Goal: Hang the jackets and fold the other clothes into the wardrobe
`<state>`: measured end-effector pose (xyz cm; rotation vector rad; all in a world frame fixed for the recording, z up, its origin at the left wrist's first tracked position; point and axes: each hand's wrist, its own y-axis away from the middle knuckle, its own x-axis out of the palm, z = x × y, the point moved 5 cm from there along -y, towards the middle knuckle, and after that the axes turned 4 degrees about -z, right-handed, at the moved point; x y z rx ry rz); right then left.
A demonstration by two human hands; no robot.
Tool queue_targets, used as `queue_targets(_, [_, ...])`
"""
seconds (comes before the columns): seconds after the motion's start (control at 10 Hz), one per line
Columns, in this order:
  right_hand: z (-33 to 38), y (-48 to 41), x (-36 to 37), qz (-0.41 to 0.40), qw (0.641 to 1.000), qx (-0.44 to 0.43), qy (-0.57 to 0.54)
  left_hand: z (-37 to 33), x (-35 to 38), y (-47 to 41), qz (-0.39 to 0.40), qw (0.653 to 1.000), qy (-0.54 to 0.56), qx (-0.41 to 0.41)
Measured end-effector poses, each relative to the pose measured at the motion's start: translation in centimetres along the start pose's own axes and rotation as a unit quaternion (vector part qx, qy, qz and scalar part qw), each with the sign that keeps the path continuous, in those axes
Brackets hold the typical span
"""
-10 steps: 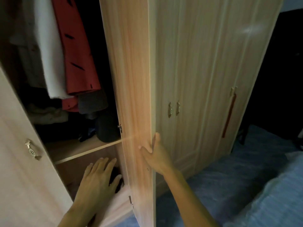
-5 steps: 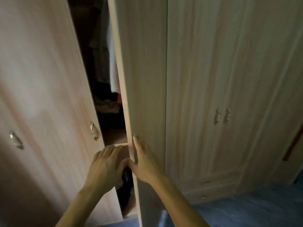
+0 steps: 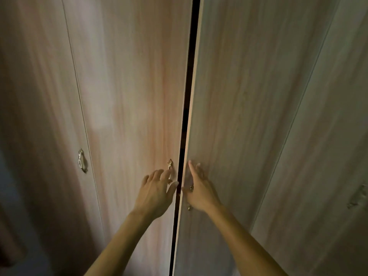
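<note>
The light wooden wardrobe fills the view. Its left door [image 3: 129, 96] and right door [image 3: 239, 96] stand almost together, with only a thin dark gap [image 3: 187, 108] between them. My left hand [image 3: 157, 193] lies flat on the left door just under its small brass handle [image 3: 169, 165], fingers spread. My right hand [image 3: 199, 189] presses flat on the right door beside the gap and covers most of that door's handle. The clothes inside are hidden.
Another door panel to the far left carries a brass handle [image 3: 81, 161]. A further handle [image 3: 357, 198] shows blurred on a panel at the far right. A dark strip of room shows at the lower left edge.
Both doors have swung nearly shut, so the hanging clothes and shelf are no longer visible. My left hand came out of the wardrobe onto the left door; my right moved from the door's edge to its face.
</note>
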<state>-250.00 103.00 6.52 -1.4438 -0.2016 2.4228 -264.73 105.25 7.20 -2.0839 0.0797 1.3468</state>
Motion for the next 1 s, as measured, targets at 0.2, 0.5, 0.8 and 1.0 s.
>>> queue_targets(0.2, [0.1, -6.8, 2.3, -0.016, 0.999, 0.028, 0.007, 3.5, 3.0, -5.1, 0.028, 0.999, 0.039, 0.001])
queue_targets(0.5, [-0.7, -13.4, 4.1, -0.024, 0.996, 0.070, 0.055, 6.8, 7.4, -8.8, 0.073, 0.989, 0.126, 0.028])
queue_targets(0.8, [-0.2, -14.1, 2.8, -0.019, 0.992, 0.083, 0.093, 8.0, 6.8, -8.9, 0.074, 0.993, 0.083, 0.027])
queue_targets(1.0, [1.2, -8.3, 0.3, -0.076, 0.992, 0.034, 0.094, 6.0, 2.6, -6.2, 0.038, 0.996, 0.076, 0.031])
